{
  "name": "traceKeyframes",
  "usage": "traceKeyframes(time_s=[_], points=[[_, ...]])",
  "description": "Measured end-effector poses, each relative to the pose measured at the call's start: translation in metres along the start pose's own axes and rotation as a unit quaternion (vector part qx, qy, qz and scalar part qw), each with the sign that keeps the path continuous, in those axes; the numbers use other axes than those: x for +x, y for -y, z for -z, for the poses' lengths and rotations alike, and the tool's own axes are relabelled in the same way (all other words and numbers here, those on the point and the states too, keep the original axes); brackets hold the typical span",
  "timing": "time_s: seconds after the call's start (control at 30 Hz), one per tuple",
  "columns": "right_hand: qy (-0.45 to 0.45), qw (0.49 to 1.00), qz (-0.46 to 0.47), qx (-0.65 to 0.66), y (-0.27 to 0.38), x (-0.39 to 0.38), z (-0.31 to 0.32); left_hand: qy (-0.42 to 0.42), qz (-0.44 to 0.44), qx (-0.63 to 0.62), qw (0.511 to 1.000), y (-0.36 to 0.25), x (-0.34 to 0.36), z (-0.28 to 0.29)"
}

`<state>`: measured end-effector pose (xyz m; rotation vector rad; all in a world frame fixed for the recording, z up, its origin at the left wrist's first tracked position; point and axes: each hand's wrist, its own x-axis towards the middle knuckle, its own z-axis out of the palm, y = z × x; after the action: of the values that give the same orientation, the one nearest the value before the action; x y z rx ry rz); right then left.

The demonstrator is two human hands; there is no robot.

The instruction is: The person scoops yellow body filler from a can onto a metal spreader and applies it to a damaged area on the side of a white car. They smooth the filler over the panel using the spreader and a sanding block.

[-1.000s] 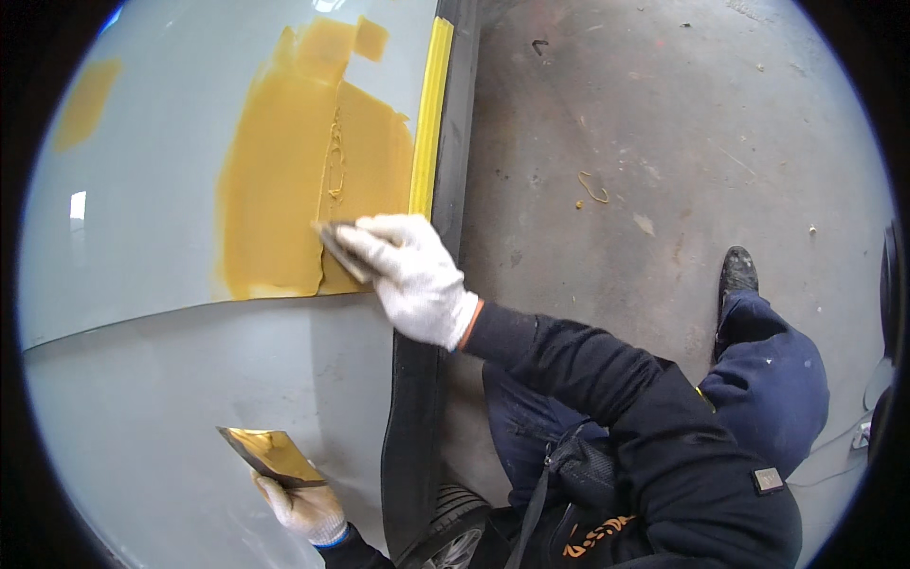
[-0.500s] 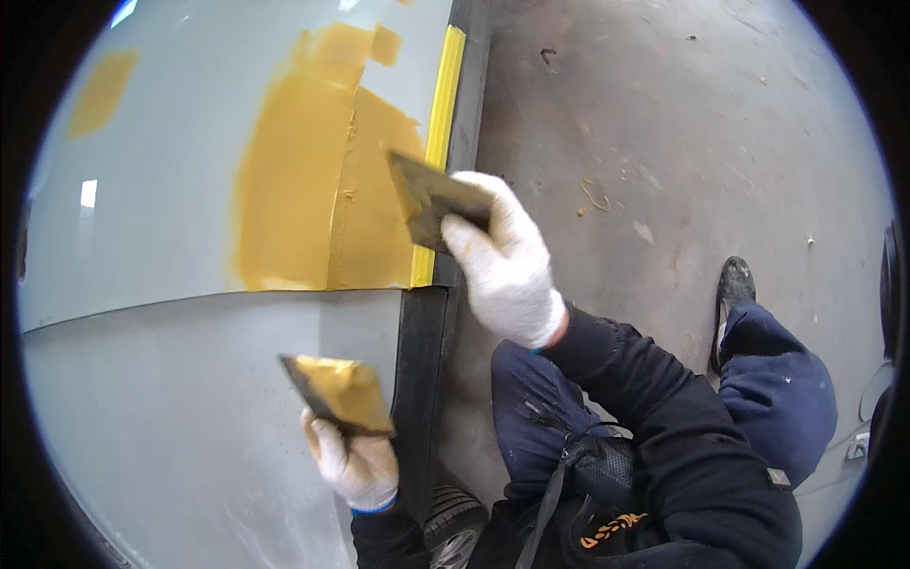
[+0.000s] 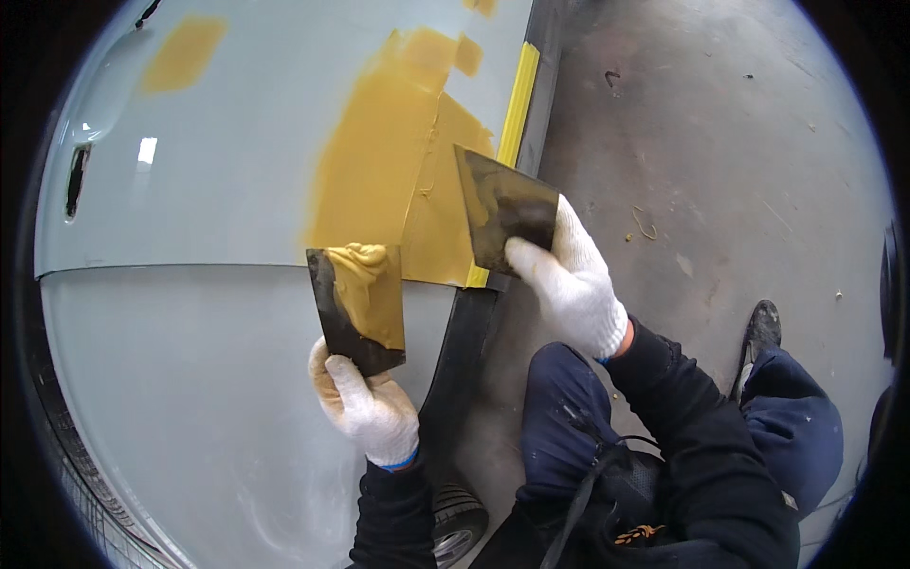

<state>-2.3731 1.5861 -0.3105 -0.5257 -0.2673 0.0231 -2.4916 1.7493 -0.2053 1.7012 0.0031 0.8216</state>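
Note:
In white knit gloves, both my hands grip flat, dark putty spreaders. My left hand (image 3: 368, 403) is closed on the lower end of one putty spreader (image 3: 332, 308), whose face carries a thick heap of mustard-yellow putty (image 3: 365, 284). My right hand (image 3: 573, 284) pinches the other putty spreader (image 3: 507, 204), thumb on top; its face is thinly smeared. That blade stands over the right edge of a large yellow putty patch (image 3: 370, 180) on a pale grey car panel (image 3: 227, 199). Whether it touches the panel I cannot tell.
Yellow masking tape (image 3: 518, 104) runs along the panel's dark edge trim. Smaller putty patches (image 3: 185, 52) lie farther up. Below a seam continues another grey panel (image 3: 227, 360). A tyre (image 3: 459, 517) shows by my left sleeve. Right of the car stretches a concrete floor (image 3: 720, 190) with small debris.
The car has shifted right in the picture. My left hand has risen with its putty-loaded spreader, which now overlaps the patch's lower edge. My right hand still holds its spreader near the tape.

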Motion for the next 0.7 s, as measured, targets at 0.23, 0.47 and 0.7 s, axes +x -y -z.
traceKeyframes(time_s=[0.23, 0.47, 0.7], points=[[0.135, 0.953, 0.230, -0.140, 0.007, -0.012, -0.038, -0.032, -0.093, 0.278, 0.955, 0.001, -0.017, -0.038], [0.196, 0.950, 0.191, -0.150, -0.027, -0.042, -0.038, -0.110, -0.159, 0.220, 0.956, -0.014, -0.010, -0.060], [-0.013, 0.998, 0.059, -0.015, -0.055, 0.051, 0.025, -0.171, -0.184, 0.180, 0.951, -0.045, 0.023, -0.009]])
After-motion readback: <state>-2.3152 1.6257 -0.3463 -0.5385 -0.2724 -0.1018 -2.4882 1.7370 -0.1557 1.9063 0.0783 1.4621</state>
